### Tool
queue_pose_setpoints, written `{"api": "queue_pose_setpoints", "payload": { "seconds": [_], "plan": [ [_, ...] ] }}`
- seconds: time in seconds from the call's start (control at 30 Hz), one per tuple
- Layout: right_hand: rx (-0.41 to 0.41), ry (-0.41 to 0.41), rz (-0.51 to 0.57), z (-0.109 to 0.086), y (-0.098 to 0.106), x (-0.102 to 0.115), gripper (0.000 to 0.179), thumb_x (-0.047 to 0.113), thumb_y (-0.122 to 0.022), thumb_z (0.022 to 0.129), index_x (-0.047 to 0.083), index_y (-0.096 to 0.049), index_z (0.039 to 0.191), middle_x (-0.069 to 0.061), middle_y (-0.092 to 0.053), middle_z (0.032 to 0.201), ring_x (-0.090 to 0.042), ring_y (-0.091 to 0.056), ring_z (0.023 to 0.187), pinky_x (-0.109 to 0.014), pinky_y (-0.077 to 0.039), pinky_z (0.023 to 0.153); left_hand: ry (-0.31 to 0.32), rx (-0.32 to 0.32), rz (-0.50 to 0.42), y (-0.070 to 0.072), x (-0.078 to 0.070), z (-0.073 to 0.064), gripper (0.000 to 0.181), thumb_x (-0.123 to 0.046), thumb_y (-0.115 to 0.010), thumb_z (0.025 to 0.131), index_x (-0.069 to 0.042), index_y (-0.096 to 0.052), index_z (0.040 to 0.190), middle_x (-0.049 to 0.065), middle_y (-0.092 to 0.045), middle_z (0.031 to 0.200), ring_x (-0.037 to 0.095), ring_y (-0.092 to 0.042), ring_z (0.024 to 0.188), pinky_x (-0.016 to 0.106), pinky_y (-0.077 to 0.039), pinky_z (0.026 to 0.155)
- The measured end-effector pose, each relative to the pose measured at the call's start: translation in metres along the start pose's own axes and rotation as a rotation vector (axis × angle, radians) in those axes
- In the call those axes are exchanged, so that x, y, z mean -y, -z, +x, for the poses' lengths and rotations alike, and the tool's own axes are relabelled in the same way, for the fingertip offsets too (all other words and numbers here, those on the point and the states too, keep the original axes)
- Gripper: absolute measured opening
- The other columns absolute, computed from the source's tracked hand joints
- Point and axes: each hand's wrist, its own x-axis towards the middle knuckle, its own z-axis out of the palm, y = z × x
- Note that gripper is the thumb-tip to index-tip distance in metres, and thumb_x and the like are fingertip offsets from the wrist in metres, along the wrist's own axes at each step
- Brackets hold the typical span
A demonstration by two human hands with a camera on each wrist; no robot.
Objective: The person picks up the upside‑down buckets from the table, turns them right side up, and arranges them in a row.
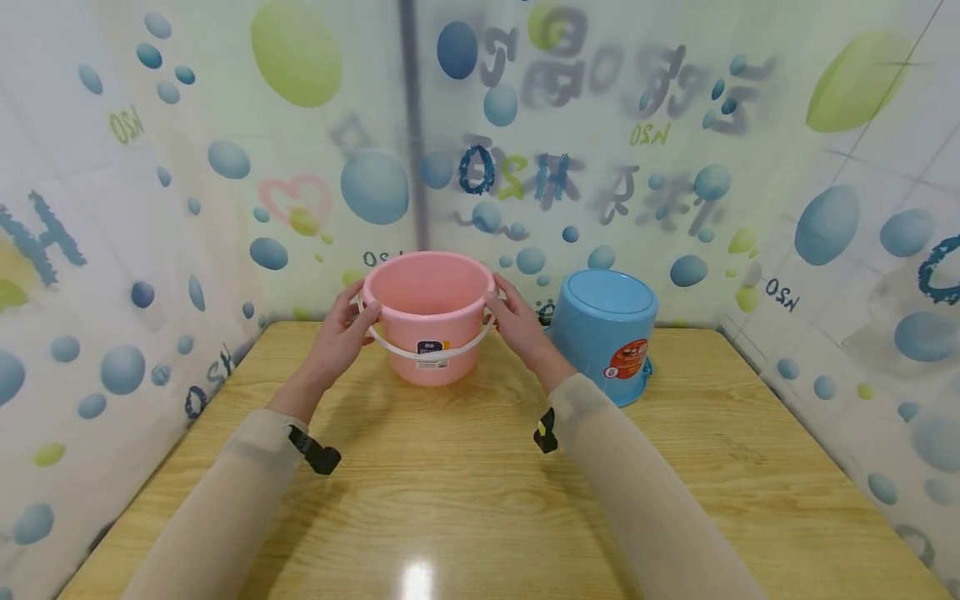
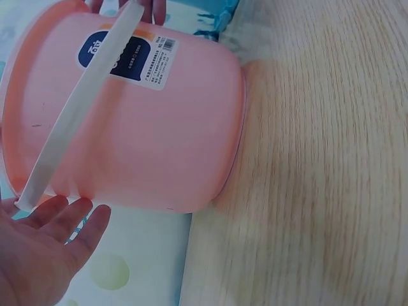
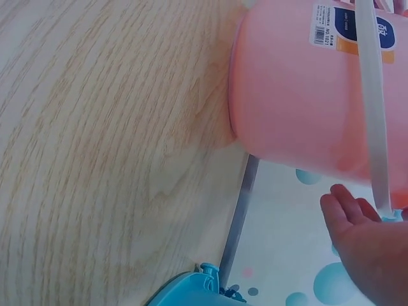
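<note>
A pink bucket (image 1: 405,332) stands upright toward the far side of the wooden table, its mouth facing up. Its white handle (image 1: 405,353) hangs down across the front, over a dark blue and white label (image 2: 141,58). My left hand (image 1: 341,335) grips the rim at the left side, thumb on the edge and fingers (image 2: 83,223) on the outer wall. On the opposite side my right hand (image 1: 522,327) holds the rim the same way, thumb on the edge, close to the handle's end. The bucket's inside floor is hidden.
A blue bucket (image 1: 588,337) stands upside down to the right of the pink one, a red sticker (image 1: 627,359) on its side. Patterned curtains (image 1: 375,187) enclose the wooden table (image 1: 450,492) at the back and both sides. Each wrist wears a black strap.
</note>
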Motion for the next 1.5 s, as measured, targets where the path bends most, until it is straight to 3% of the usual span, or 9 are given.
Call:
{"api": "queue_pose_setpoints", "payload": {
  "seconds": [0.2, 0.37, 0.63, 0.83, 0.97, 1.07, 1.23, 1.33, 1.5],
  "plan": [
    [-0.026, -0.025, -0.073, -0.004, 0.002, 0.001, 0.075, 0.062, -0.050, 0.113, 0.035, -0.021, 0.177, -0.014, -0.042, 0.174, -0.038, -0.048, 0.156, -0.066, -0.040, 0.128, -0.006, -0.006, 0.022, 0.002, -0.002, 0.000, 0.080, -0.052, -0.048, 0.115, -0.022, -0.009, 0.179, 0.026, -0.033, 0.175, 0.047, -0.043, 0.157, 0.067, -0.043, 0.124],
    [-0.043, 0.008, -0.108, -0.011, 0.003, 0.000, 0.083, 0.064, -0.051, 0.111, 0.029, -0.017, 0.178, -0.017, -0.030, 0.180, -0.042, -0.042, 0.160, -0.065, -0.041, 0.127, -0.045, -0.067, 0.052, 0.008, -0.004, -0.003, 0.079, -0.048, -0.047, 0.116, -0.017, -0.011, 0.179, 0.026, -0.021, 0.180, 0.050, -0.033, 0.163, 0.069, -0.034, 0.130],
    [-0.018, 0.060, -0.149, -0.033, 0.006, 0.009, 0.084, 0.059, -0.055, 0.111, 0.027, -0.015, 0.178, -0.015, -0.027, 0.182, -0.042, -0.036, 0.164, -0.062, -0.039, 0.129, -0.196, -0.222, 0.075, 0.010, -0.019, -0.010, 0.068, -0.035, -0.055, 0.115, -0.012, -0.030, 0.174, 0.017, -0.031, 0.179, 0.043, -0.035, 0.164, 0.066, -0.031, 0.132],
    [0.027, 0.131, -0.200, -0.056, 0.019, 0.010, 0.077, 0.047, -0.057, 0.114, 0.023, -0.021, 0.177, -0.015, -0.033, 0.179, -0.038, -0.043, 0.161, -0.060, -0.038, 0.131, -0.286, -0.242, 0.067, 0.004, -0.041, -0.021, 0.060, -0.031, -0.056, 0.115, -0.012, -0.041, 0.170, 0.013, -0.041, 0.174, 0.036, -0.043, 0.160, 0.063, -0.037, 0.130],
    [0.065, 0.170, -0.225, -0.074, 0.031, 0.007, 0.074, 0.040, -0.057, 0.115, 0.017, -0.024, 0.177, -0.017, -0.035, 0.178, -0.041, -0.044, 0.160, -0.062, -0.038, 0.130, -0.340, -0.194, 0.046, -0.006, -0.058, -0.029, 0.056, -0.027, -0.057, 0.115, -0.011, -0.046, 0.167, 0.009, -0.046, 0.171, 0.032, -0.047, 0.158, 0.057, -0.040, 0.130],
    [0.106, 0.173, -0.238, -0.090, 0.038, 0.004, 0.074, 0.039, -0.057, 0.115, 0.015, -0.023, 0.176, -0.016, -0.033, 0.179, -0.043, -0.042, 0.161, -0.064, -0.038, 0.129, -0.378, -0.126, 0.029, -0.016, -0.067, -0.035, 0.053, -0.022, -0.056, 0.115, -0.011, -0.047, 0.166, 0.008, -0.047, 0.170, 0.030, -0.048, 0.158, 0.040, -0.043, 0.128],
    [0.157, 0.158, -0.259, -0.115, 0.049, -0.001, 0.072, 0.040, -0.056, 0.116, 0.014, -0.026, 0.176, -0.016, -0.032, 0.180, -0.043, -0.040, 0.162, -0.065, -0.037, 0.130, -0.438, 0.019, -0.004, -0.036, -0.078, -0.044, 0.054, -0.014, -0.057, 0.113, -0.013, -0.047, 0.166, 0.010, -0.048, 0.169, 0.036, -0.053, 0.153, 0.017, -0.049, 0.112],
    [0.176, 0.159, -0.270, -0.128, 0.056, -0.005, 0.070, 0.038, -0.056, 0.116, 0.013, -0.028, 0.175, -0.016, -0.034, 0.179, -0.044, -0.040, 0.162, -0.065, -0.036, 0.130, -0.463, 0.106, -0.015, -0.050, -0.083, -0.051, 0.055, -0.012, -0.059, 0.112, -0.014, -0.048, 0.166, 0.013, -0.050, 0.167, 0.043, -0.059, 0.146, 0.019, -0.055, 0.106],
    [0.192, 0.159, -0.284, -0.147, 0.069, -0.013, 0.067, 0.033, -0.056, 0.116, 0.011, -0.031, 0.174, -0.019, -0.035, 0.178, -0.047, -0.042, 0.160, -0.070, -0.037, 0.127, -0.526, 0.231, 0.011, -0.078, -0.082, -0.061, 0.054, -0.014, -0.062, 0.112, -0.010, -0.049, 0.164, 0.017, -0.051, 0.166, 0.044, -0.060, 0.145, 0.040, -0.061, 0.108]
  ]
}}
